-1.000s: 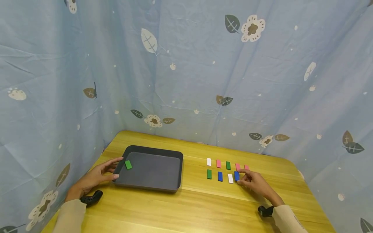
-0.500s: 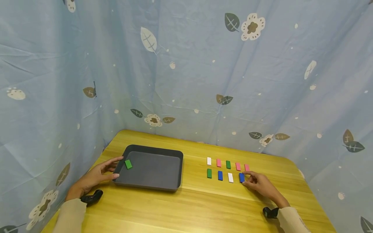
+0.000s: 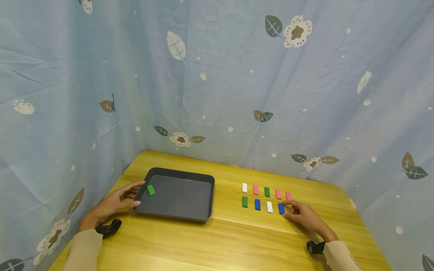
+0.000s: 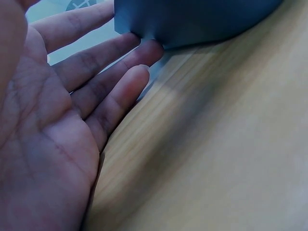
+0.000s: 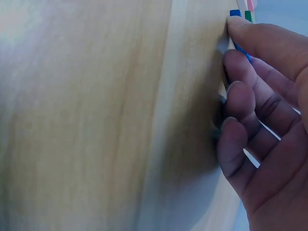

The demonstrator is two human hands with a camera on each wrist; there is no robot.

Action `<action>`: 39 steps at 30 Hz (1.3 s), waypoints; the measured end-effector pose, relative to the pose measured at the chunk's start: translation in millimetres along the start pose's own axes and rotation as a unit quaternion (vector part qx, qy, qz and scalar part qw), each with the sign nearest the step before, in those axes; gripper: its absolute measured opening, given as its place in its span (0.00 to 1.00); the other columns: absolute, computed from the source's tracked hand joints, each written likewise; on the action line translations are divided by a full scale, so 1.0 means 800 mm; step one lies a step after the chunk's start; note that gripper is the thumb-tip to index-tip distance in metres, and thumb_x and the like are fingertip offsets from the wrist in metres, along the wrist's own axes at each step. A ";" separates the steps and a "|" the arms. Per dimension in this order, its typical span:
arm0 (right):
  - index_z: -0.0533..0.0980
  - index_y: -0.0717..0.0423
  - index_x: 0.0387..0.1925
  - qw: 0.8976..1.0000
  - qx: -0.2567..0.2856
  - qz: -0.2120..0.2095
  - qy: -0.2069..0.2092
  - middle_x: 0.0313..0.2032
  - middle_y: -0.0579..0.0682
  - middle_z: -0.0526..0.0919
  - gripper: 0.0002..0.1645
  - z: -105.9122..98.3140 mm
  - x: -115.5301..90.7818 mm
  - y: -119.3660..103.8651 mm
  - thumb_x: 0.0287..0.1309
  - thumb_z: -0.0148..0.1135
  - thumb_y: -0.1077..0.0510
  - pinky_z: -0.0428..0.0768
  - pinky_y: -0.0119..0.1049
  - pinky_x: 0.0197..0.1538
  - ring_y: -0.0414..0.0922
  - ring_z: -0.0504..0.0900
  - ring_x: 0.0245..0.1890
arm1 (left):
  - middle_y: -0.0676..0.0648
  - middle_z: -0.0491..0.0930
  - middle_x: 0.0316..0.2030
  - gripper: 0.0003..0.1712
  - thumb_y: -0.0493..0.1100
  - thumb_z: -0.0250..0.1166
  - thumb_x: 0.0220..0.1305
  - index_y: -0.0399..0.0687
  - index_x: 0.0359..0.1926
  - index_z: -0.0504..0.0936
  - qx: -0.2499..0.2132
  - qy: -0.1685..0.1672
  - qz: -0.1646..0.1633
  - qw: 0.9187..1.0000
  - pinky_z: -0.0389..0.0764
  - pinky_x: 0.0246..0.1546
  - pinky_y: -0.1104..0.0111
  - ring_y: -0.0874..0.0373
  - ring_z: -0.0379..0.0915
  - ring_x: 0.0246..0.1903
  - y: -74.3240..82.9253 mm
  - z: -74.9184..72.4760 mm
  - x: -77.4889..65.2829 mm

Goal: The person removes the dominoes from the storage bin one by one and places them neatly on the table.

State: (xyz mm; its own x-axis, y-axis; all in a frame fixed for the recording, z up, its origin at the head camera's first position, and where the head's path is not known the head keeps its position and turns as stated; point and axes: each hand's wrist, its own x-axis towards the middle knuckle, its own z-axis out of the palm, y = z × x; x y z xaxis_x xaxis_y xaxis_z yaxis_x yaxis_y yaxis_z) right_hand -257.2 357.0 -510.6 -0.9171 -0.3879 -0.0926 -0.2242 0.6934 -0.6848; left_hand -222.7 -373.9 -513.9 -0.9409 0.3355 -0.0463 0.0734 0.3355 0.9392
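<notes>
My right hand (image 3: 303,217) pinches a blue domino-like block (image 3: 281,209) between thumb and index finger at the right end of the front row. In the right wrist view the thumb (image 5: 262,41) presses against one end of this block, and the other fingers are bent beside it. At the left, my left hand (image 3: 113,203) touches the near-left side of a dark grey tray (image 3: 213,199), fingers extended and thumb at its rim. The left wrist view has the fingertips against the tray's outer wall (image 4: 192,21). A green block (image 3: 150,190) lies inside the tray.
Beside the held block, the front row has a white block (image 3: 269,207), a blue one (image 3: 257,204) and a green one (image 3: 245,201). Behind are several more, including a white block (image 3: 244,187) and a pink one (image 3: 288,195). A patterned curtain (image 3: 217,94) encloses the wooden table (image 3: 203,244).
My right hand has moved slightly right with the blue block, opening a gap from the white block; over the last half second it stays there. The left hand and tray stay put.
</notes>
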 end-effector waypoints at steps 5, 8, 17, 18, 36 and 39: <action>0.74 0.61 0.66 1.000 0.001 0.005 -0.005 0.28 0.46 0.81 0.32 -0.005 0.002 -0.002 0.66 0.71 0.51 0.76 0.33 0.27 0.40 0.75 0.23 | 0.35 0.60 0.73 0.40 0.41 0.65 0.74 0.57 0.80 0.60 0.003 0.000 0.005 1.000 0.74 0.54 0.50 0.42 0.64 0.62 -0.002 0.000 0.000; 0.73 0.62 0.68 1.000 0.002 0.005 0.002 0.29 0.47 0.81 0.33 -0.008 0.005 -0.009 0.67 0.70 0.52 0.77 0.34 0.26 0.41 0.76 0.23 | 0.36 0.60 0.73 0.40 0.41 0.65 0.74 0.57 0.80 0.60 0.003 0.000 0.006 1.000 0.74 0.54 0.49 0.41 0.64 0.62 -0.002 -0.001 0.000; 0.75 0.56 0.67 0.998 -0.016 -0.040 0.046 0.32 0.49 0.84 0.29 -0.014 0.035 -0.048 0.67 0.70 0.53 0.75 0.33 0.30 0.41 0.75 0.26 | 0.36 0.59 0.73 0.40 0.41 0.66 0.73 0.56 0.80 0.60 -0.002 0.004 0.004 1.000 0.73 0.55 0.50 0.39 0.63 0.63 0.001 -0.001 0.000; 0.76 0.53 0.67 0.998 -0.014 -0.041 0.046 0.32 0.49 0.84 0.29 -0.014 0.039 -0.053 0.67 0.70 0.53 0.75 0.33 0.30 0.42 0.76 0.26 | 0.36 0.59 0.73 0.40 0.41 0.66 0.73 0.55 0.80 0.60 -0.002 0.005 0.005 1.000 0.73 0.55 0.50 0.39 0.63 0.63 0.001 0.000 0.000; 0.74 0.39 0.68 0.994 -0.005 -0.110 0.000 0.34 0.46 0.86 0.29 0.014 0.123 -0.160 0.69 0.67 0.45 0.76 0.37 0.30 0.59 0.81 0.30 | 0.36 0.59 0.74 0.41 0.43 0.67 0.72 0.58 0.80 0.61 0.002 0.006 0.008 1.000 0.72 0.57 0.46 0.35 0.61 0.66 -0.002 -0.001 -0.002; 0.74 0.38 0.68 0.991 -0.012 -0.133 -0.001 0.34 0.45 0.86 0.28 0.024 0.136 -0.175 0.69 0.67 0.45 0.76 0.37 0.29 0.53 0.81 0.27 | 0.36 0.59 0.75 0.41 0.43 0.68 0.72 0.59 0.80 0.61 0.002 0.007 0.010 1.000 0.71 0.58 0.43 0.34 0.60 0.67 -0.002 -0.001 -0.002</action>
State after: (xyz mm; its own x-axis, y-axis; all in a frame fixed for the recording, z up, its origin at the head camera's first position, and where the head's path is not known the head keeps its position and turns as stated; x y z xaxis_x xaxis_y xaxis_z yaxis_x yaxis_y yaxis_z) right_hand -319.2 206.4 -438.7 -0.8239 -0.5600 0.0869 -0.4653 0.5809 -0.6679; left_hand -221.5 -375.6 -515.0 -0.9439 0.3294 -0.0216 0.0946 0.3325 0.9384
